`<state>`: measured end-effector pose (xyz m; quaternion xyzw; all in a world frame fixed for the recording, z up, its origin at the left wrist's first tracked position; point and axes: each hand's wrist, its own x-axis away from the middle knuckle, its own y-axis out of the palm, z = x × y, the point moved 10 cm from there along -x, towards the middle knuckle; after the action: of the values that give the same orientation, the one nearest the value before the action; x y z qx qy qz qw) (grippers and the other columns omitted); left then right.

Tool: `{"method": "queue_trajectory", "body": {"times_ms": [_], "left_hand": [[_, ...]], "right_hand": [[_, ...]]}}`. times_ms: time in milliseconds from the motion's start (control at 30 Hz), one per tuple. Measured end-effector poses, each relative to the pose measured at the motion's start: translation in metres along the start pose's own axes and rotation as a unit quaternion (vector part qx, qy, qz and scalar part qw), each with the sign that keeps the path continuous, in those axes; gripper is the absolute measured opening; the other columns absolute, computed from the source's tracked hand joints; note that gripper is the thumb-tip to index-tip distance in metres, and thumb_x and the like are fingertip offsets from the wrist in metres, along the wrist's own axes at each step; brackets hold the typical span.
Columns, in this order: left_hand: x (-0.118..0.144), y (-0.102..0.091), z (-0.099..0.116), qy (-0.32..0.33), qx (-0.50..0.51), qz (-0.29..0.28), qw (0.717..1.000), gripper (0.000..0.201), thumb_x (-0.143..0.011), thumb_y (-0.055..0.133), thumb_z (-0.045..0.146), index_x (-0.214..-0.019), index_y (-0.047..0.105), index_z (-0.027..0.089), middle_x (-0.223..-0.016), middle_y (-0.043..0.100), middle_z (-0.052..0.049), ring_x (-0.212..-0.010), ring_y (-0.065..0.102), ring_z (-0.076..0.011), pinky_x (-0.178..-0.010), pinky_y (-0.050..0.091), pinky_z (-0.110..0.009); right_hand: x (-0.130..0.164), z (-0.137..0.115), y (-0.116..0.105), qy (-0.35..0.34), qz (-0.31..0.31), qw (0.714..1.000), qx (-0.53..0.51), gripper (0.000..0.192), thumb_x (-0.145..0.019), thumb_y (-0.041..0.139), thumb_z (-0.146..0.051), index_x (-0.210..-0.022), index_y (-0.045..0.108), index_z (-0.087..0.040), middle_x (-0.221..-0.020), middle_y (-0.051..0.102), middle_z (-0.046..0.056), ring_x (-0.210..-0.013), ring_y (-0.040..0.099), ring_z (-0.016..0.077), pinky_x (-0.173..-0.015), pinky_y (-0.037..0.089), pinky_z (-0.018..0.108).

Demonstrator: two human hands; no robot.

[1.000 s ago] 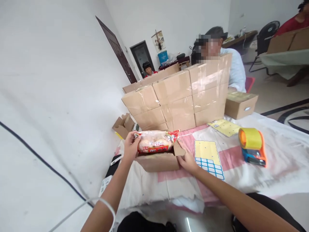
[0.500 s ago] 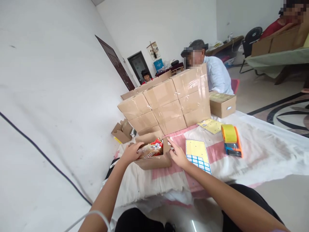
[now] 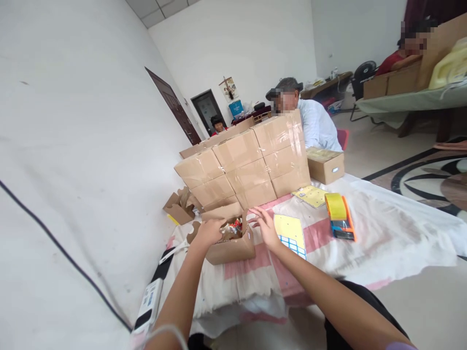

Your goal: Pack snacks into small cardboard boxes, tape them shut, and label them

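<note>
Reaching over the near-left rim of the open cardboard box, the left hand bends down toward the shiny packet, which lies inside, just right of those fingers; their tips are hidden, so whether they pinch it or only press cannot be told. The right hand is spread, holding nothing, its fingers close beside the box's right end, perhaps to steady that side. Just right of it lies the label sheet, and farther right the tape dispenser, probably placed there for easy reach. Beyond both hands, stacked cartons sit squarely together, seemingly to save table space.
</note>
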<state>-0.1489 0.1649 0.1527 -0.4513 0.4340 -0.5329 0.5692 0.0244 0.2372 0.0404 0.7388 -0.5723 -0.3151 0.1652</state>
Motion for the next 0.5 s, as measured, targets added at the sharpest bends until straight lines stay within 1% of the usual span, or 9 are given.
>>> {"method": "queue_trajectory", "body": {"times_ms": [67, 133, 200, 267, 300, 333, 367, 433, 500], "left_hand": [[0.014, -0.012, 0.004, 0.002, -0.019, 0.05, 0.999, 0.044, -0.087, 0.052, 0.021, -0.127, 0.067, 0.027, -0.132, 0.069, -0.008, -0.128, 0.056, -0.0331, -0.108, 0.037, -0.048], [0.034, -0.021, 0.014, 0.024, -0.024, 0.134, 0.99, 0.041, -0.095, 0.043, 0.024, -0.129, 0.064, 0.025, -0.133, 0.067, -0.009, -0.126, 0.056, -0.0304, -0.108, 0.036, -0.049], [0.062, -0.025, 0.033, 0.08, -0.008, 0.257, 0.963, 0.033, -0.098, 0.04, 0.025, -0.116, 0.068, 0.023, -0.117, 0.073, -0.008, -0.112, 0.063, -0.0261, -0.1, 0.041, -0.044], [0.088, -0.012, 0.06, 0.153, 0.034, 0.341, 0.927, 0.026, -0.097, 0.043, 0.022, -0.1, 0.069, 0.022, -0.099, 0.075, -0.006, -0.095, 0.066, -0.0219, -0.089, 0.046, -0.037], [0.094, 0.003, 0.074, 0.183, 0.051, 0.341, 0.921, 0.025, -0.096, 0.043, 0.02, -0.096, 0.068, 0.022, -0.094, 0.074, -0.005, -0.09, 0.067, -0.0205, -0.085, 0.048, -0.034], [0.093, 0.025, 0.09, 0.204, 0.055, 0.301, 0.93, 0.024, -0.096, 0.044, 0.02, -0.097, 0.068, 0.023, -0.093, 0.074, -0.004, -0.088, 0.067, -0.0199, -0.082, 0.049, -0.033], [0.086, 0.049, 0.101, 0.193, 0.055, 0.241, 0.95, 0.024, -0.095, 0.046, 0.02, -0.104, 0.068, 0.025, -0.093, 0.075, -0.003, -0.086, 0.068, -0.02, -0.078, 0.049, -0.032], [0.071, 0.094, 0.112, 0.145, 0.076, 0.122, 0.979, 0.032, -0.094, 0.05, 0.023, -0.123, 0.062, 0.025, -0.112, 0.074, -0.004, -0.095, 0.07, -0.0221, -0.079, 0.052, -0.033], [0.059, 0.123, 0.118, 0.114, 0.111, 0.053, 0.986, 0.049, -0.091, 0.054, 0.024, -0.139, 0.05, 0.022, -0.139, 0.062, -0.007, -0.116, 0.065, -0.0254, -0.087, 0.053, -0.035]], "right_hand": [[-0.007, 0.009, -0.007, 0.053, 0.044, 0.992, -0.102, 0.027, -0.084, 0.06, -0.04, -0.105, 0.059, -0.024, -0.106, 0.075, 0.008, -0.071, 0.072, 0.02, -0.061, 0.056, 0.034], [-0.012, 0.013, -0.015, 0.088, 0.081, 0.98, -0.158, 0.02, -0.083, 0.057, -0.042, -0.092, 0.056, -0.024, -0.088, 0.075, 0.005, -0.068, 0.071, 0.0202, -0.059, 0.056, 0.034], [-0.017, 0.013, -0.025, 0.112, 0.119, 0.968, -0.19, 0.016, -0.083, 0.055, -0.04, -0.083, 0.054, -0.024, -0.075, 0.071, 0.003, -0.063, 0.068, 0.0189, -0.057, 0.055, 0.032], [-0.021, 0.011, -0.033, 0.123, 0.143, 0.963, -0.192, 0.014, -0.081, 0.057, -0.037, -0.08, 0.055, -0.023, -0.066, 0.067, 0.002, -0.056, 0.063, 0.0172, -0.053, 0.051, 0.03], [-0.023, 0.008, -0.035, 0.12, 0.144, 0.967, -0.175, 0.014, -0.081, 0.058, -0.036, -0.08, 0.056, -0.023, -0.065, 0.066, 0.001, -0.054, 0.061, 0.0165, -0.052, 0.049, 0.029], [-0.024, 0.005, -0.037, 0.116, 0.145, 0.97, -0.159, 0.014, -0.082, 0.058, -0.036, -0.081, 0.056, -0.023, -0.064, 0.066, 0.001, -0.053, 0.06, 0.0159, -0.052, 0.047, 0.028], [-0.025, 0.004, -0.039, 0.116, 0.148, 0.97, -0.153, 0.014, -0.082, 0.058, -0.037, -0.08, 0.056, -0.022, -0.064, 0.065, 0.001, -0.053, 0.059, 0.0155, -0.052, 0.046, 0.028], [-0.024, 0.006, -0.042, 0.124, 0.163, 0.965, -0.163, 0.017, -0.083, 0.056, -0.039, -0.079, 0.055, -0.023, -0.064, 0.064, 0.0, -0.053, 0.058, 0.015, -0.052, 0.045, 0.028], [-0.023, 0.01, -0.044, 0.134, 0.173, 0.96, -0.176, 0.018, -0.084, 0.053, -0.039, -0.077, 0.055, -0.022, -0.063, 0.062, -0.001, -0.052, 0.056, 0.0146, -0.051, 0.043, 0.028]]}}
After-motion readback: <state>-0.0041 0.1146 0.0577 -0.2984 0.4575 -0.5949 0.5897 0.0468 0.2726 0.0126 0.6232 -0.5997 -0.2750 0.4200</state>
